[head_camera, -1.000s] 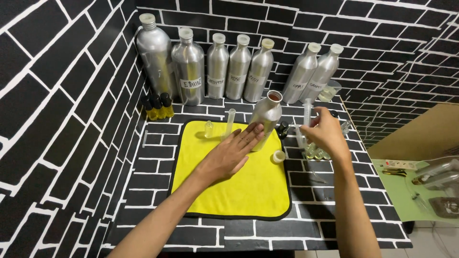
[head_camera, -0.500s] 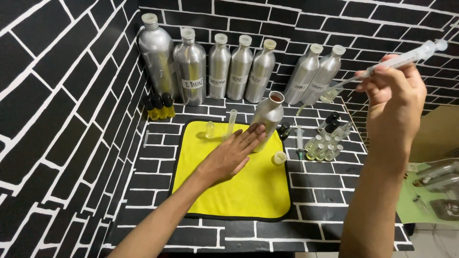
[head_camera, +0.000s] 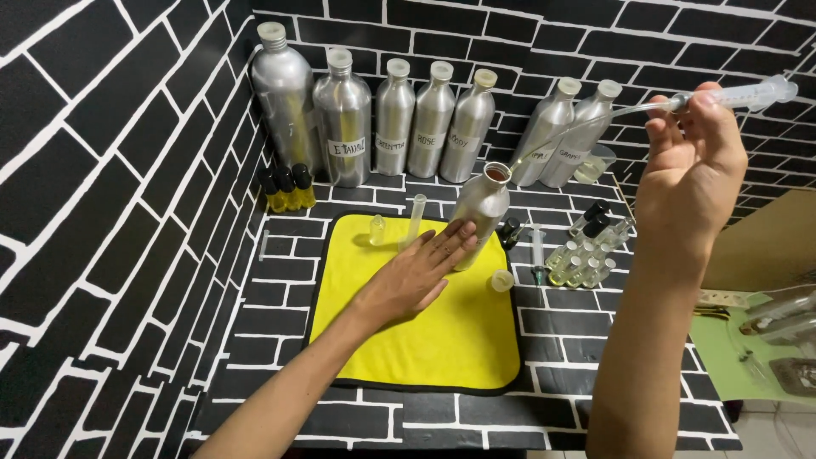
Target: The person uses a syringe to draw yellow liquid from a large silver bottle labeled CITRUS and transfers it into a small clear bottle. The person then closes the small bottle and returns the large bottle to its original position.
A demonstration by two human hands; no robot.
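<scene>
up at the right of the view, the right hand is raised well above the table, its fingers pinched closed around a clear plastic syringe. the syringe lies nearly level, its long axis running left to right with the plunger end toward the right edge of the view and the nozzle toward the left. from the nozzle a thin clear tube trails leftward and downward, curving toward the mouth of the open aluminium bottle, though whether its tip reaches the mouth cannot be told.

the left hand lies low over the yellow cloth, palm down and fingers stretched flat, the fingertips pressed against the lower side of the open aluminium bottle; it is not wrapped around it. that bottle stands upright at the back edge of the cloth, neck upward, with its small cream cap lying on the cloth just beside it.

also on the cloth, behind the fingers, stand a small clear vial and a slim clear cylinder. along the back wall is a row of capped aluminium bottles. right of the cloth stands a second syringe, near a cluster of small glass bottles. three small dark-capped bottles of yellow liquid sit in the left corner.
</scene>
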